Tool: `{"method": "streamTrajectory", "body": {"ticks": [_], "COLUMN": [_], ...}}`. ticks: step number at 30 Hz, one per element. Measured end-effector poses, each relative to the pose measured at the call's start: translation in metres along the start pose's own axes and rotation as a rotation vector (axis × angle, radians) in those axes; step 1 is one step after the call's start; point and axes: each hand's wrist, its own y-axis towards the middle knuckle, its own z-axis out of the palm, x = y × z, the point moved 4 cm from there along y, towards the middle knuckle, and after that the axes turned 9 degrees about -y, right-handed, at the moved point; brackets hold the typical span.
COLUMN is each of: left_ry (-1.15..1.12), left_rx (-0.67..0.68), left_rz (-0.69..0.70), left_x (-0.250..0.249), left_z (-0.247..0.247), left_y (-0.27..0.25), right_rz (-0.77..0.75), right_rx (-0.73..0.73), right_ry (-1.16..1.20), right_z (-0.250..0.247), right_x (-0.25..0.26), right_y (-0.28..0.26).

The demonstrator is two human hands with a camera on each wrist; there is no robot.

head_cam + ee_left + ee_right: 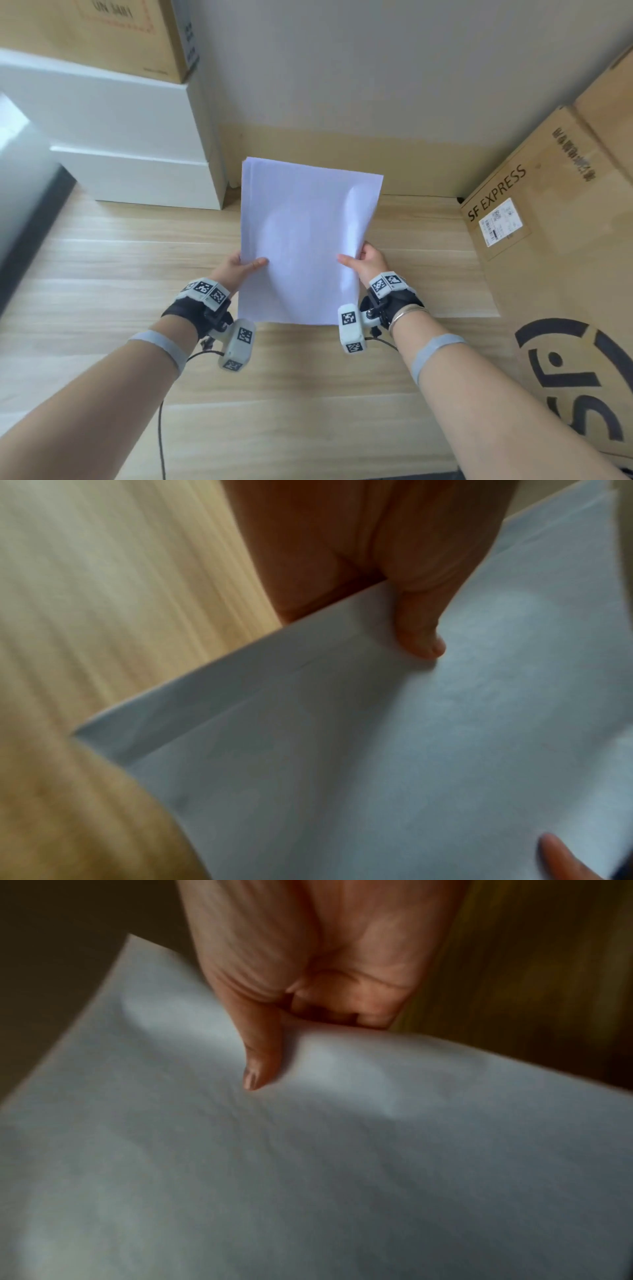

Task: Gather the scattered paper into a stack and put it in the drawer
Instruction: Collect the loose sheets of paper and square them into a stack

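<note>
The paper point(301, 240) is gathered into one stack and held clear above the worktop point(102, 274), gripped at both long edges: the left hand point(239, 265) pinches the left edge with its thumb point(421, 631) lying on the top sheet and fingers hidden beneath, and the right hand point(368, 262) pinches the right edge the same way, thumb point(260, 1056) on top and fingers curled under. Both hands are closed on the stack, neither one free. The stack's long axis runs away from the person, toward the wall point(376, 68), with the near short edge down between the wrists and the far edge tipped upward. The sheets are not quite flush; at the far left corner several edges show stepped, and the right edge bows up near the right hand. No loose sheets show on the worktop, so gathering looks done and stowing is what remains. No drawer can be made out with certainty; the white cabinet point(120, 137) at the far left is the likeliest place for it, which would lie nearer the left hand, but no open drawer is visible. If that is the goal, one hand would probably have to let go to pull it open, and the limp stack could sag or fan while held by one edge. Cardboard boxes point(534, 212) stand at the right, well apart from the paper.
</note>
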Motion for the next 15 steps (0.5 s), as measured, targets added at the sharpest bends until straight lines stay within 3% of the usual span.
{"method": "streamTrajectory", "body": {"ticks": [6, 15], "left_ry": [-0.058, -0.063], "left_rx": [0.023, 0.033], "left_rz": [0.096, 0.204], "left_x": [-0.04, -0.039], "left_z": [0.009, 0.008], "left_y": [-0.002, -0.01], "right_rz": [-0.034, -0.035], "right_rx": [-0.045, -0.024], "right_ry": [0.047, 0.002], "right_z": [-0.024, -0.007], "right_x": [0.035, 0.03], "right_y": [-0.004, -0.019]}}
